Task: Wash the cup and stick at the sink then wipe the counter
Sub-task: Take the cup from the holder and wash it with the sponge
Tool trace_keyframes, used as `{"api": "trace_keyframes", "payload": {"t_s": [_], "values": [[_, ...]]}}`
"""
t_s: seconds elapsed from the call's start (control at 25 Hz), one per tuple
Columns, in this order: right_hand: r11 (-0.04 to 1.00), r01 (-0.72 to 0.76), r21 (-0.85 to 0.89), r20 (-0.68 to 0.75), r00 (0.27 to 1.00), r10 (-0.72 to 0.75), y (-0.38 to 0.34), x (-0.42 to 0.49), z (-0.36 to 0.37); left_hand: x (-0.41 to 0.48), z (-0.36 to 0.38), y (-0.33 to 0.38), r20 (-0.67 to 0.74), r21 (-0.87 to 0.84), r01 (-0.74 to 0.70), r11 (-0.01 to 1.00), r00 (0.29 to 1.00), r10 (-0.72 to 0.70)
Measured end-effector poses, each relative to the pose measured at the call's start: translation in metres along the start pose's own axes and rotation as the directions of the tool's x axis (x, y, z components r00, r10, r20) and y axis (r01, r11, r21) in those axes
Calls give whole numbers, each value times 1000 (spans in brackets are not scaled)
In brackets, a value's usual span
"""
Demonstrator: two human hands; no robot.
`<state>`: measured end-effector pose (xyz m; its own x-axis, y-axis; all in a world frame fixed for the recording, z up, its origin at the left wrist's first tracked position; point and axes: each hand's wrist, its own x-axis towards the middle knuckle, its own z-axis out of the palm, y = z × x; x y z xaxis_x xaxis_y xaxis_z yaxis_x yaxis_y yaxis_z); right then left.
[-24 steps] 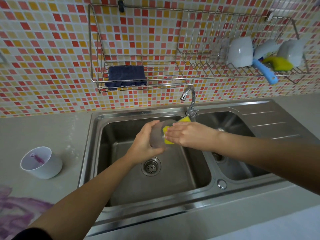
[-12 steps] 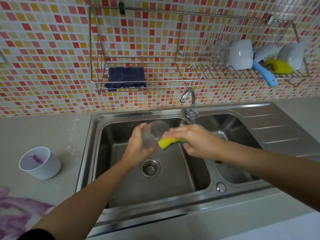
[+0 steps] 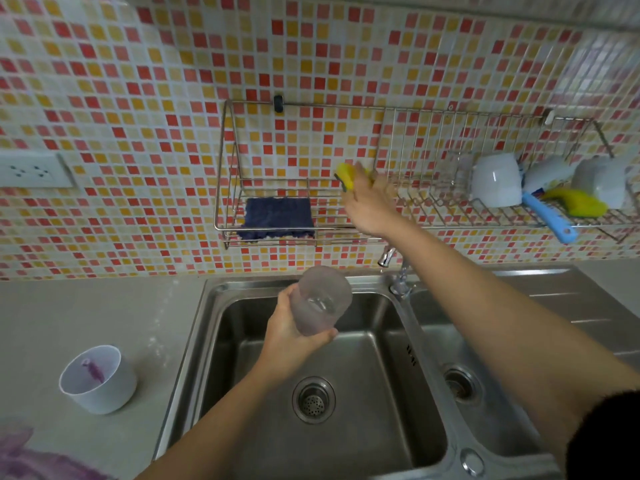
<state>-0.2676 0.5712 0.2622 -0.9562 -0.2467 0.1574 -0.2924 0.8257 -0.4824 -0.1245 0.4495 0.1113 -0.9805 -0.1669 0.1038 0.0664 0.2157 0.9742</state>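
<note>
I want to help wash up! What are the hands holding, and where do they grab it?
The left hand grips the clear cup round its side. The right hand holds the yellow sponge by one end, at the wire rack.

You face a mosaic tile wall (image 3: 104, 81) of small red, orange, yellow and white squares, with a white power socket (image 3: 33, 169) on it at your left. A steel wire rack (image 3: 426, 140) hangs on the wall above a double-bowl steel sink (image 3: 554, 292) set in a pale grey counter (image 3: 86, 313)
</note>
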Motion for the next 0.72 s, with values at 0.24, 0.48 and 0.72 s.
{"api": "trace_keyframes", "payload": {"t_s": [0.24, 0.48, 0.72], "values": [[944, -148, -293, 303, 922, 239, -5, 52, 36, -8, -18, 0, -52, 66, -42, 997, 998, 45], [999, -7, 43, -218, 976, 16, 19, 30, 14, -2, -7, -5, -13, -14, -1, 1000, 1000, 1], [957, 68, 281, -740, 651, 171, 124, -43, 10, 7, 56, -30, 57, -183, 160, 970, 987, -152]]}}
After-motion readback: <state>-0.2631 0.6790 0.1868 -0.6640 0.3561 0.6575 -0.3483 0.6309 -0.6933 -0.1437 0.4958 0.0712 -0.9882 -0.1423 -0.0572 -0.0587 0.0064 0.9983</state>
